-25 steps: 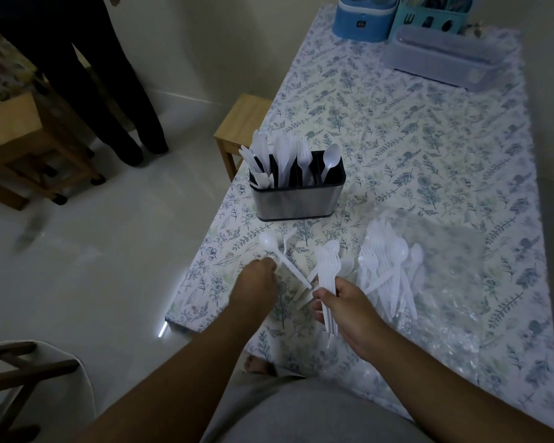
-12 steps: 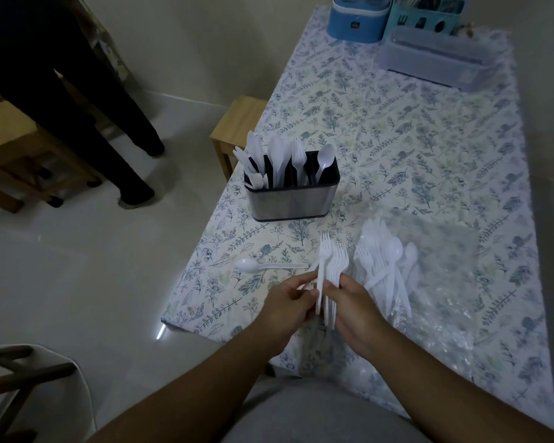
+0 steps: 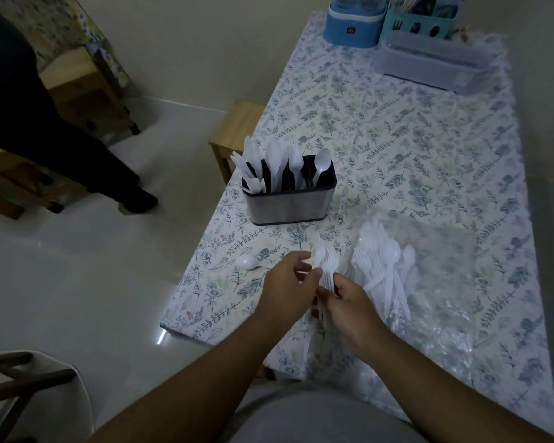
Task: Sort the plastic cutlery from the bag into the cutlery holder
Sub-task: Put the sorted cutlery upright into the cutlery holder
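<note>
- Fork bundle (image 3: 326,266) is now gripped by both hands — right hand (image 3: 349,298) around the handles, left hand (image 3: 287,282) brought across since a second ago.
- Spoon (image 3: 247,262) was left on the counter (image 3: 397,139).
- Cutlery holder (image 3: 288,203) stands just beyond — forks likely go in next.
- Bag (image 3: 435,266) is still holding cutlery.

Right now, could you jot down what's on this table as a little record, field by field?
Held: bunch of forks, gripped by left hand and right hand
Holder: steel, upright, already holding knives, forks and one spoon
Bag: clear, lying flat, cutlery still on it
Loose spoon: lying on the table left of the hands
</note>
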Action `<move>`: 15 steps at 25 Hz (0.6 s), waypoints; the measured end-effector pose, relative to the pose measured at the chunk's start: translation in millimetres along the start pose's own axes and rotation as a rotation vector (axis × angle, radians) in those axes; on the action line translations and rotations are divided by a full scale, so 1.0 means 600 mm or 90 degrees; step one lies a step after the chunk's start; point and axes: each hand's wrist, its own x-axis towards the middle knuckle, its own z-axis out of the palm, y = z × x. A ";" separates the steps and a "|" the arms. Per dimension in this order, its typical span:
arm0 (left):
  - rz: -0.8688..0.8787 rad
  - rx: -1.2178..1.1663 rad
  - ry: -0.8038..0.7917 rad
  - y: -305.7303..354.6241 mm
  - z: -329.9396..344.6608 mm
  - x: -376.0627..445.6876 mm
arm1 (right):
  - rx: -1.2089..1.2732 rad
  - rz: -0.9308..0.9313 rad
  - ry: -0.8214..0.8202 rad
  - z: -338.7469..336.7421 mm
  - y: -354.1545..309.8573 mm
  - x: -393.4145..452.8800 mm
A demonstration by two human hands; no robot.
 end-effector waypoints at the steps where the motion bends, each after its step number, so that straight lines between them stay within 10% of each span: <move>1: 0.007 0.000 0.010 0.005 0.001 0.006 | 0.004 -0.009 0.001 0.002 -0.004 -0.002; 15: 0.030 -0.008 -0.011 0.018 -0.003 0.000 | 0.082 0.021 -0.028 -0.020 -0.022 0.004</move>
